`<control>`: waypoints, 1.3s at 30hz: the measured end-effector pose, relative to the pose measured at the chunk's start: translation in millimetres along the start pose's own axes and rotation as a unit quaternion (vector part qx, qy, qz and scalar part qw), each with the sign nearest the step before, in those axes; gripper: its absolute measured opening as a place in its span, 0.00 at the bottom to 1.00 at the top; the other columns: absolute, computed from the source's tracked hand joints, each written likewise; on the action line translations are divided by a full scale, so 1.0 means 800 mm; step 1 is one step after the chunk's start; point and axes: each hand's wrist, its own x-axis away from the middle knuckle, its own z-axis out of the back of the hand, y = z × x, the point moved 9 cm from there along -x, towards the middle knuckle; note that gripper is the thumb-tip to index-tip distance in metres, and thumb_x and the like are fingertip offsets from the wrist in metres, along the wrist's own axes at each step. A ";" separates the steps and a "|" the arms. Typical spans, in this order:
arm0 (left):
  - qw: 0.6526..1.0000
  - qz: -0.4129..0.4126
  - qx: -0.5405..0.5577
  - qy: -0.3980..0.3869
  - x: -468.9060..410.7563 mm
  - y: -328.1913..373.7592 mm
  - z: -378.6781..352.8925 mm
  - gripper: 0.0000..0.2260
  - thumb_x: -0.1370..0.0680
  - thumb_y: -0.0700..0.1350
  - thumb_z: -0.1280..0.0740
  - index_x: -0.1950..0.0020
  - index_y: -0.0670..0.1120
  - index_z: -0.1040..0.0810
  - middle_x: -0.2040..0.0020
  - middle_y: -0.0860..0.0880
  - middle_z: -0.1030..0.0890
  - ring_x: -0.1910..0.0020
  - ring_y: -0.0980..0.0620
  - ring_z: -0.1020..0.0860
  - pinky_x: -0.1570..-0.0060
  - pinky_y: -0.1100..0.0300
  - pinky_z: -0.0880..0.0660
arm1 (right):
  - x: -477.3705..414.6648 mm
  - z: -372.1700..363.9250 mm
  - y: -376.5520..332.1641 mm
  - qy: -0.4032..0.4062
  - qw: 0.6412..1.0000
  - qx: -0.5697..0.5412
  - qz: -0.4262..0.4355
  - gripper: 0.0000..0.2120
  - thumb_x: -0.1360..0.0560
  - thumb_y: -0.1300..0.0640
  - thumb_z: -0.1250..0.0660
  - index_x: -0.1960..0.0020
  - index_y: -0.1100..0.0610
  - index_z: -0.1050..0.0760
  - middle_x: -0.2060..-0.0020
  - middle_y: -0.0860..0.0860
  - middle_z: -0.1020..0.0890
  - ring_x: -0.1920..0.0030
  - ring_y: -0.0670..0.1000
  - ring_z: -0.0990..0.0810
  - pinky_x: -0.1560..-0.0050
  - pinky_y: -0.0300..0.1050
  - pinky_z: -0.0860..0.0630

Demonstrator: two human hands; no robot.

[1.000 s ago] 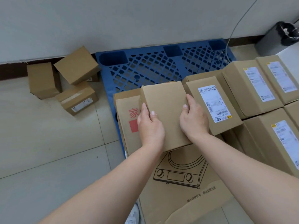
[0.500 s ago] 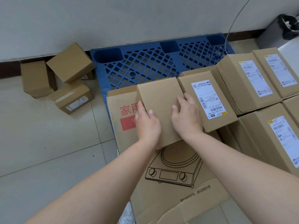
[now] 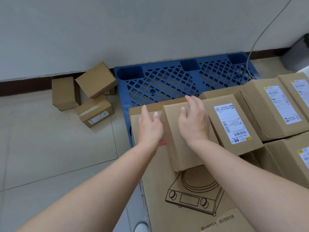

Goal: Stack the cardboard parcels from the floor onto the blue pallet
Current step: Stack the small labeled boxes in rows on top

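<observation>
Grip released: left hand [image 3: 150, 126] open beside, right hand [image 3: 194, 121] flat atop plain parcel [image 3: 184, 153], set long-axis-away on cooker carton [image 3: 192, 198] over blue pallet [image 3: 167, 81]; floor parcels [image 3: 96, 113] lie left of pallet, nearer left hand.

one blue pallet [image 3: 189, 66]. three cardboard parcels show plainly on the floor: an upright parcel [image 3: 64, 93], a tilted parcel [image 3: 96, 80] and a taped parcel [image 3: 96, 113]; a corner of a fourth peeks out behind them. on the pallet are one large cooker carton [image 3: 192, 198], one plain parcel [image 3: 173, 144] and four labelled parcels [image 3: 234, 124] [image 3: 274, 109] [image 3: 301, 91] [image 3: 301, 164]. two hands: left hand [image 3: 149, 129], right hand [image 3: 194, 124]. one grey cable [image 3: 255, 42].
</observation>
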 end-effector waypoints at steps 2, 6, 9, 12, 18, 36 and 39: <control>0.999 -0.009 0.010 0.038 -0.018 0.016 0.037 0.23 0.18 0.52 0.48 0.23 0.55 0.48 0.24 0.51 0.40 0.27 0.49 0.38 0.30 0.52 0.38 | -0.012 -0.005 -0.033 0.005 1.000 -0.015 0.017 0.19 0.21 0.58 0.43 0.31 0.57 0.33 0.31 0.54 0.32 0.29 0.52 0.37 0.30 0.46 0.41; 0.995 -0.009 0.043 0.088 -0.055 0.037 0.107 0.22 0.17 0.52 0.48 0.23 0.53 0.46 0.26 0.50 0.36 0.28 0.49 0.36 0.30 0.50 0.38 | -0.035 -0.030 -0.098 0.014 0.998 -0.049 0.043 0.18 0.20 0.55 0.44 0.31 0.56 0.32 0.32 0.52 0.30 0.30 0.51 0.36 0.31 0.45 0.39; 0.992 -0.006 0.053 0.115 -0.084 0.046 0.159 0.22 0.17 0.52 0.48 0.23 0.53 0.45 0.26 0.50 0.35 0.28 0.48 0.36 0.29 0.48 0.38 | -0.048 -0.060 -0.146 0.015 0.996 -0.071 0.052 0.18 0.20 0.54 0.44 0.32 0.56 0.31 0.33 0.52 0.29 0.31 0.51 0.34 0.32 0.47 0.37; 0.990 -0.001 0.062 0.127 -0.114 0.045 0.212 0.22 0.18 0.52 0.48 0.23 0.53 0.45 0.26 0.50 0.36 0.29 0.48 0.35 0.30 0.47 0.36 | -0.058 -0.096 -0.194 0.003 0.995 -0.086 0.049 0.18 0.20 0.54 0.45 0.31 0.56 0.32 0.33 0.51 0.29 0.32 0.50 0.34 0.33 0.46 0.37; 0.988 0.012 0.046 0.145 -0.178 0.041 0.310 0.22 0.18 0.52 0.48 0.24 0.52 0.43 0.26 0.50 0.35 0.29 0.50 0.35 0.31 0.53 0.38 | -0.084 -0.165 -0.281 -0.013 0.994 -0.101 0.035 0.18 0.19 0.53 0.46 0.31 0.56 0.32 0.33 0.51 0.29 0.32 0.49 0.34 0.33 0.45 0.37; 0.993 -0.004 -0.048 0.111 -0.382 0.024 0.377 0.20 0.17 0.51 0.48 0.25 0.48 0.38 0.27 0.50 0.33 0.29 0.50 0.35 0.35 0.58 0.38 | -0.175 -0.359 -0.305 -0.026 0.991 -0.099 -0.089 0.20 0.19 0.51 0.49 0.30 0.56 0.34 0.34 0.53 0.29 0.33 0.52 0.32 0.34 0.51 0.34; 0.992 -0.009 -0.068 0.102 -0.428 0.015 0.364 0.20 0.17 0.51 0.48 0.25 0.48 0.38 0.27 0.50 0.33 0.29 0.50 0.34 0.33 0.57 0.38 | -0.195 -0.400 -0.288 -0.045 0.989 -0.095 -0.105 0.20 0.18 0.51 0.49 0.29 0.56 0.35 0.33 0.53 0.30 0.32 0.52 0.33 0.34 0.49 0.35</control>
